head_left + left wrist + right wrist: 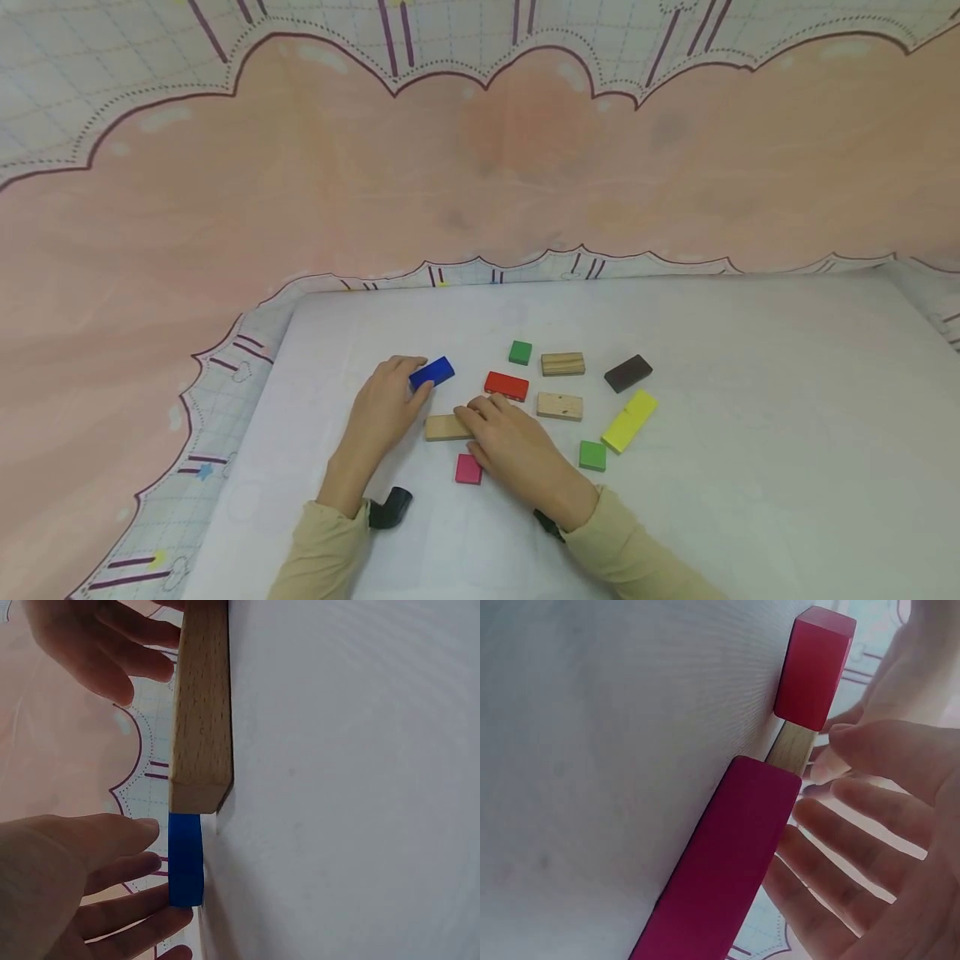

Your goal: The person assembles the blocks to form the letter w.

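My left hand [384,400] pinches a blue block [432,373] between thumb and fingers; its fingertips rest against that block [185,862] in the left wrist view. My right hand [519,454] holds a long plain wooden block [446,427] by its right end, which the fingers cover. That wooden block [201,705] looms large in the left wrist view. A pink block [468,469] lies just below the right thumb, and a red block [506,386] lies beyond the right fingers. In the right wrist view, red and magenta block faces partly hide a wooden strip [791,748].
Two wooden blocks, one striped [563,364] and one plain [559,407], lie right of the red block. Farther right are a black block [628,373], a yellow block [630,422] and a green square [592,456]. Another green square [520,352] sits behind, on the white tabletop [787,433].
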Demonstrator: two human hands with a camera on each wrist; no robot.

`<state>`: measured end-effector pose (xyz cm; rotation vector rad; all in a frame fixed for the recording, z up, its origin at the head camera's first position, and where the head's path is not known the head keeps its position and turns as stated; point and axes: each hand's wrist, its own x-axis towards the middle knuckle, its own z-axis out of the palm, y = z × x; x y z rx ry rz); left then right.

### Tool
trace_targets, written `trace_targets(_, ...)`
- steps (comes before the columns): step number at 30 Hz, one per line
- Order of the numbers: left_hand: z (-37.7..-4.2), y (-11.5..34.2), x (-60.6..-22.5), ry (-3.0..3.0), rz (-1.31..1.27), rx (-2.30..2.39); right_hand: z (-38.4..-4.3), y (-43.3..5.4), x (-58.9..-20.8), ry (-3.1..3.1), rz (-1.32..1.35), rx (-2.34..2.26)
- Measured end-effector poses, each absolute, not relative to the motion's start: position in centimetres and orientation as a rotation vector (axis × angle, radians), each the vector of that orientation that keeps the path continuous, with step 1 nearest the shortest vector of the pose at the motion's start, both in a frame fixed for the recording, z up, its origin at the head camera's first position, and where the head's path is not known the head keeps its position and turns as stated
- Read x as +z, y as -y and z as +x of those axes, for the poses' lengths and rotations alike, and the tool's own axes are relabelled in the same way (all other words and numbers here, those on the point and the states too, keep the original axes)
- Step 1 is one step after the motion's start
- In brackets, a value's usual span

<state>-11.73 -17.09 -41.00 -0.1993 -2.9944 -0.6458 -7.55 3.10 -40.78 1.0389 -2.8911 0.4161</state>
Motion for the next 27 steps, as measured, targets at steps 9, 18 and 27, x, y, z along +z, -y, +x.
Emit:
trace_targets(9,-11.77,17.5,-41.06,3.051,-0.175,-0.7,-7.68,-2.77,-40.85,2.832,1.058,0.447)
trace_targets(18,-11.9,17.63,-40.9,3.076,-0.22,-0.663,-8.05,-2.6,-40.7,2.877,1.031,0.424)
trace_targets(27,-12.06,17.68,-41.08,3.088,-0.231,-0.628,-8.35,-2.7,-40.62,2.959,1.022,0.439)
